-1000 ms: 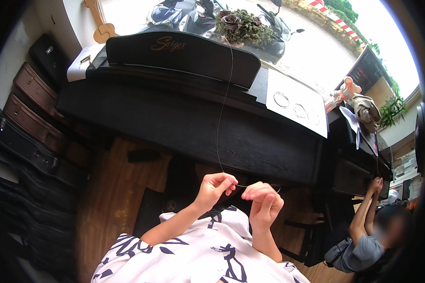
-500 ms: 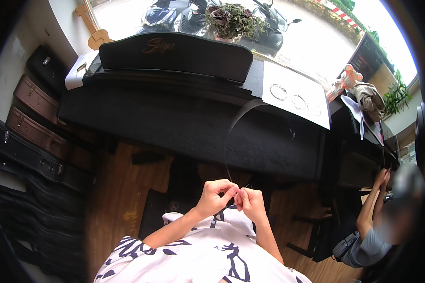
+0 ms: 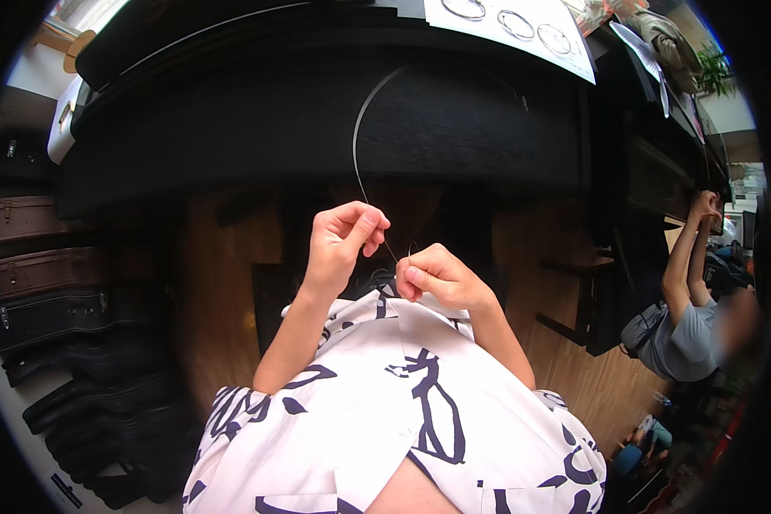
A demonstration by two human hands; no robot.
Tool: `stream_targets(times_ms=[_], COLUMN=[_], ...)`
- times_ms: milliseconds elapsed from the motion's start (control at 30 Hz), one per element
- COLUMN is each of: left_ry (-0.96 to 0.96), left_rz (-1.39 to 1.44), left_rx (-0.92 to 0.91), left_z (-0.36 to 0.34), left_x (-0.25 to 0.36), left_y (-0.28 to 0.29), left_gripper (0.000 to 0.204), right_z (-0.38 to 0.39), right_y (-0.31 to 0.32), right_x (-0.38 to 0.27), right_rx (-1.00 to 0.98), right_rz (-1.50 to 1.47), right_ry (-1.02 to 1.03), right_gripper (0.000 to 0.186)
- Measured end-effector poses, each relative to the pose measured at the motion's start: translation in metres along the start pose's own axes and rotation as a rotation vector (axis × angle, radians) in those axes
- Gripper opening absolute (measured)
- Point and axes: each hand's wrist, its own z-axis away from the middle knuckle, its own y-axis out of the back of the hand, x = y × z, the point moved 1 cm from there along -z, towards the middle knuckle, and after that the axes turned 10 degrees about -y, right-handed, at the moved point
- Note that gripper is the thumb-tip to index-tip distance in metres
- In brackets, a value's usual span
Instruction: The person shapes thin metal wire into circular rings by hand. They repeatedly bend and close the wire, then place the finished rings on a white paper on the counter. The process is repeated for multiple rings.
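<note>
A thin wire-like string (image 3: 356, 141) arcs over the front of a black piano (image 3: 231, 128) and runs down to my hands. My left hand (image 3: 343, 244) pinches it between thumb and fingertips, raised slightly above and left of the other hand. My right hand (image 3: 433, 278) has curled fingers closed on the same string, with a small loop rising beside the thumb. Both hands are in front of my patterned white shirt. Coiled strings (image 3: 516, 39) lie on a white sheet (image 3: 467, 34) on the piano top, at its right.
Stacked instrument cases (image 3: 43, 274) line the left wall. At right a person (image 3: 685, 343) reaches toward a second black piano (image 3: 638, 171); papers and cloth (image 3: 668, 43) sit above. Another person (image 3: 655, 437) is small at lower right. A dark stool or bench (image 3: 574, 308) stands right of me.
The view has tipped downward, so the window has mostly left the top. My hands met half a second ago and are now apart, the left higher; the string forms a wide arc.
</note>
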Motion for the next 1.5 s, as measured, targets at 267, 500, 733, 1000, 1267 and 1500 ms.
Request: stream_targets(times_ms=[267,500,733,1000,1267,1500], left_ry=[-0.059,-0.257,-0.666,-0.569,-0.556,-0.510], left_rz=[-0.045,-0.409,-0.997,-0.773,-0.820,-0.836], left_rx=[0.017,0.223,-0.283,-0.251,-0.160,-0.255], left_z=[-0.006,-0.002,-0.002,0.003,0.002,0.004], left_x=[0.003,0.001,0.020,0.011,0.015,0.003], left_y=[0.000,-0.007,-0.005,-0.008,-0.010,-0.012], left_gripper=[0.023,0.040,0.015,0.003,0.003,0.009], right_z=[0.003,-0.001,-0.002,0.003,0.005,0.006], right_y=[0.001,-0.007,-0.003,0.005,0.004,0.003], right_x=[-0.008,0.004,0.000,0.001,-0.003,-0.005], right_rx=[-0.181,-0.142,-0.085,-0.099,-0.202,-0.060], right_rz=[0.017,-0.332,-0.739,-1.002,-0.991,-0.900], right_ry=[-0.102,-0.050,-0.103,-0.113,-0.040,0.087], right_gripper=[0.036,0.045,0.049,0.045,0.044,0.044])
